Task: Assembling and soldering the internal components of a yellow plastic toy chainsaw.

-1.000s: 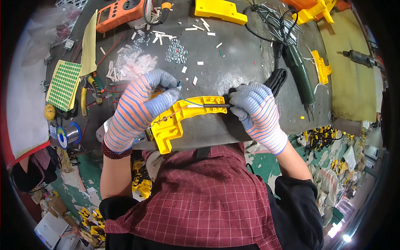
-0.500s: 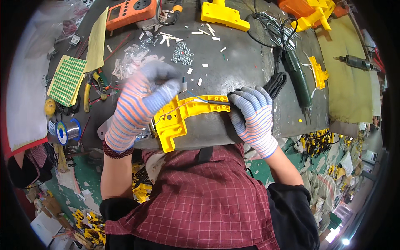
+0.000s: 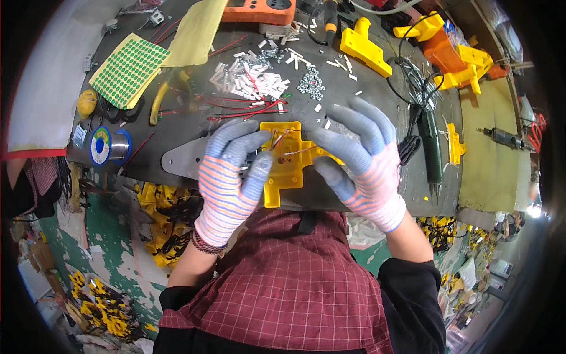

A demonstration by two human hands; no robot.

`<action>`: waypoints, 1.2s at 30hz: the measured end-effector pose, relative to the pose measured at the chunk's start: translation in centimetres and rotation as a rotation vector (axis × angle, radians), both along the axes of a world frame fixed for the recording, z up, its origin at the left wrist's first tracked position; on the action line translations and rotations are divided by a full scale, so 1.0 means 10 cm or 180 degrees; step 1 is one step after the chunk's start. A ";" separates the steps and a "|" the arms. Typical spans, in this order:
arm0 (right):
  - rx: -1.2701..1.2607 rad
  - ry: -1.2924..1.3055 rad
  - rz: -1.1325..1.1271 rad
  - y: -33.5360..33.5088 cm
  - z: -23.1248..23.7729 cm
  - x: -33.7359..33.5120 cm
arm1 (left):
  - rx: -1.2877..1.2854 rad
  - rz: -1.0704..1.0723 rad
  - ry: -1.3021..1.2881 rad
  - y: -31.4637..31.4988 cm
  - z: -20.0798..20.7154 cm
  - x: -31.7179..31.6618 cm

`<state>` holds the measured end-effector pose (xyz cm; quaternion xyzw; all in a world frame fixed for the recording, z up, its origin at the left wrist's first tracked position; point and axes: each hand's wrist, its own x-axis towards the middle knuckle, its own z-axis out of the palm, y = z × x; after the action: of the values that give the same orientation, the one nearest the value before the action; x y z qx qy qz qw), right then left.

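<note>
A yellow plastic housing half (image 3: 284, 174) lies at the table's near edge, its open side up, with thin wires (image 3: 282, 140) inside. My left hand (image 3: 227, 177), in a striped glove with grey fingers, curves around the left side of the housing. Its thumb and forefinger are apart at the wall; whether they touch it I cannot tell. My right hand (image 3: 368, 171), gloved alike, hovers over the handle part with fingers spread, hiding much of it. Between the fingertips a thin dark wire (image 3: 295, 130) crosses the housing. Beside my left hand lies a grey metal plate (image 3: 186, 159).
Beyond the hands are white sleeves (image 3: 259, 79), metal nuts (image 3: 311, 82) and red wires (image 3: 247, 109). A solder spool (image 3: 112, 146), pliers (image 3: 158, 103) and a green-dotted sticker sheet (image 3: 130, 68) lie left. A dark green electric screwdriver (image 3: 431, 147) and yellow housings (image 3: 365, 47) are on the right.
My left hand has come down toward the housing's left side. My right hand has left the handle end and its fingers have spread. The housing has turned, and the view has shifted.
</note>
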<state>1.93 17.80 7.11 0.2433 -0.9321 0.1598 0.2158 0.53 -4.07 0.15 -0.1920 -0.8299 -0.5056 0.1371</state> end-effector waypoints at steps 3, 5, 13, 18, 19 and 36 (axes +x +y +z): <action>0.0414 -0.0004 0.0252 -0.16 0.04 -0.27 | -0.0263 0.0104 0.0019 0.08 0.02 -0.01; 0.0645 0.0068 0.0470 -0.24 0.05 -0.36 | -0.0369 0.0120 0.0334 0.06 -0.03 -0.03; 0.0689 -0.0326 0.0791 -0.33 0.12 -0.32 | -0.0458 0.0544 0.1041 0.16 -0.14 0.03; 0.0508 -0.0365 0.0562 -0.40 -0.04 -0.30 | -0.0414 0.0840 0.1169 0.18 -0.16 0.03; 0.0507 -0.0368 0.0634 -0.39 -0.05 -0.31 | -0.0471 0.0760 0.1041 0.18 -0.17 0.02; -0.0194 0.0007 0.1478 -0.75 0.23 0.44 | -0.2148 -0.0238 -0.1182 -1.12 -1.38 1.20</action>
<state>6.35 10.27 9.42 0.4447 -0.8456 0.2330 0.1815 12.51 -15.27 -13.67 -0.1617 -0.9527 -0.2348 -0.1049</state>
